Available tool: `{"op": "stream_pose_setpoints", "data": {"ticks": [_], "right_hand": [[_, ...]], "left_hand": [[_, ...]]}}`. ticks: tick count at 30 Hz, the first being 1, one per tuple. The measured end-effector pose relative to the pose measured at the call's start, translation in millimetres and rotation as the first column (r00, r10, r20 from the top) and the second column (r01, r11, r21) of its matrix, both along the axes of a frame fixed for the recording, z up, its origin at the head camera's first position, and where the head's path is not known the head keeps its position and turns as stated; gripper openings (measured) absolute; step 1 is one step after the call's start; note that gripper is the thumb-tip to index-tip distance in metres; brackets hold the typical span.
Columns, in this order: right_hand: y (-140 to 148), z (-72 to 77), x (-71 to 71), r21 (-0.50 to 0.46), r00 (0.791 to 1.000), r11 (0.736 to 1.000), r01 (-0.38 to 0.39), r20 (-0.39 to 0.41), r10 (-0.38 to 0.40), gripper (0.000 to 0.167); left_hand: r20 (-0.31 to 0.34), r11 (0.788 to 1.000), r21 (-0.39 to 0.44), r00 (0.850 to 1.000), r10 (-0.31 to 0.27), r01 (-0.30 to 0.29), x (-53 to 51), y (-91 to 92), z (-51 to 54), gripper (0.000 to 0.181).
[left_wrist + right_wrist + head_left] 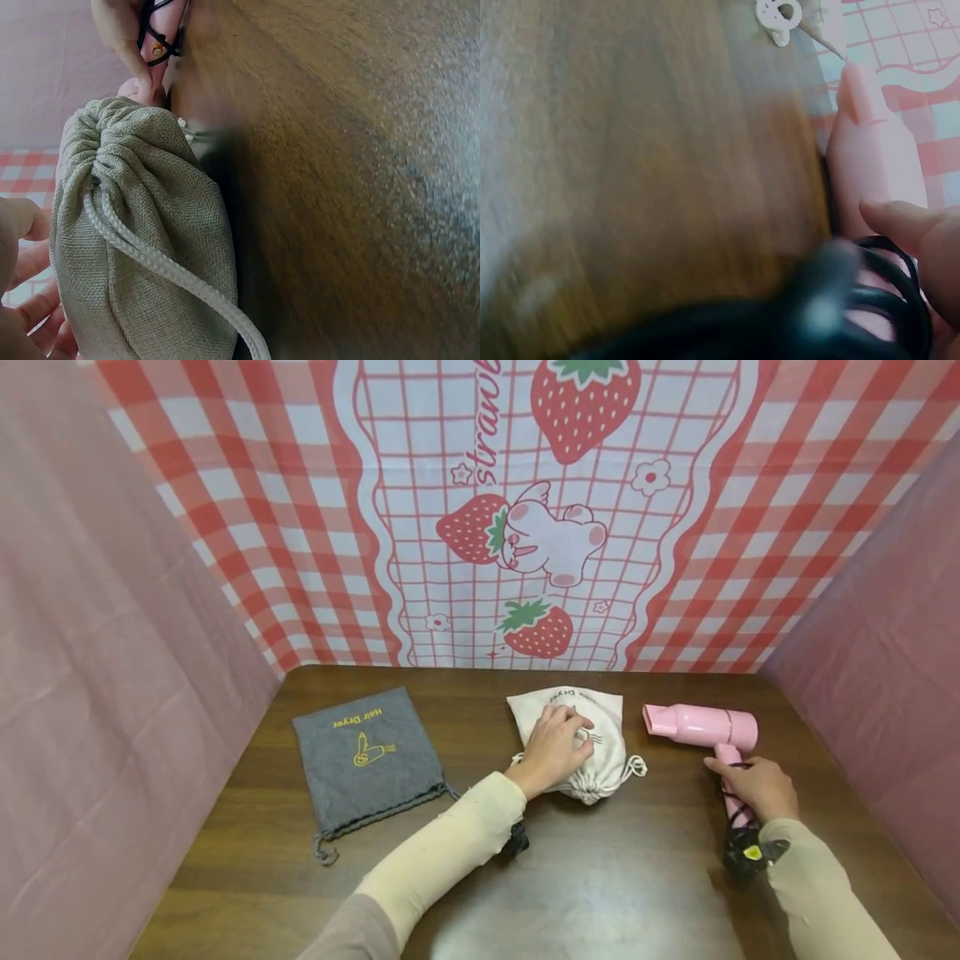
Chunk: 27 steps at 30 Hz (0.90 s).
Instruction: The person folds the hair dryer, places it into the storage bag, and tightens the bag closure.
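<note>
Though flat, grey pouch near white pouch.

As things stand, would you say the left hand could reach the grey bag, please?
Probably yes: the left hand is over the white bag, and nothing visible blocks its way to the grey bag.

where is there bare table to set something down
Free: the tabletop between left sleeve and right sleeve, nearer than the white bag; also the strip between gray bag and white bag. Crowded: around the pink hair dryer, with black cord and right hand, and at the white bag, under the left hand.
</note>
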State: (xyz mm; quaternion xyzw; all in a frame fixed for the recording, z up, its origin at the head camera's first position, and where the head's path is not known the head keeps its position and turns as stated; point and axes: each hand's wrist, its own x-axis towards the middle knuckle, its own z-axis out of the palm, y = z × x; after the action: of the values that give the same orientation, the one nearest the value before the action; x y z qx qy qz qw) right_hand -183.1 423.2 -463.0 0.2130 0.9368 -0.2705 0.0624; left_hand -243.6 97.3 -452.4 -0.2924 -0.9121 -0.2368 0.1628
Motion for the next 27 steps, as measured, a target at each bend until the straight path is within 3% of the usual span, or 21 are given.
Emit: {"op": "stream_pose_setpoints", "data": {"ticks": [6,15,21,27], "right_hand": [[-10.9,-6.6,-3.1,0.032,0.991,0.997,0.066,-0.115,-0.062,0.061],[-20.4,-8.3,0.5,0.006,0.994,1.0,0.031,-0.101,-0.03,0.071],[-34.0,-1.0,-0.2,-0.027,0.988,1.0,-0.01,-0.152,0.005,0.062],[-47.0,7.1,1.8,-0.075,0.984,0.997,-0.028,-0.179,0.014,0.06]], "left_hand": [[-0.006,1.0,-0.006,1.0,0.003,-0.004,-1.7,0.4,0.6,0.023],[0.04,1.0,0.008,0.999,-0.017,0.017,-2.1,-0.3,4.0,0.042],[0.065,0.999,0.046,0.998,-0.027,0.024,-3.7,0.3,8.5,0.049],[0.145,0.998,0.059,0.989,-0.009,0.0,-3.0,2.6,10.3,0.055]]}}
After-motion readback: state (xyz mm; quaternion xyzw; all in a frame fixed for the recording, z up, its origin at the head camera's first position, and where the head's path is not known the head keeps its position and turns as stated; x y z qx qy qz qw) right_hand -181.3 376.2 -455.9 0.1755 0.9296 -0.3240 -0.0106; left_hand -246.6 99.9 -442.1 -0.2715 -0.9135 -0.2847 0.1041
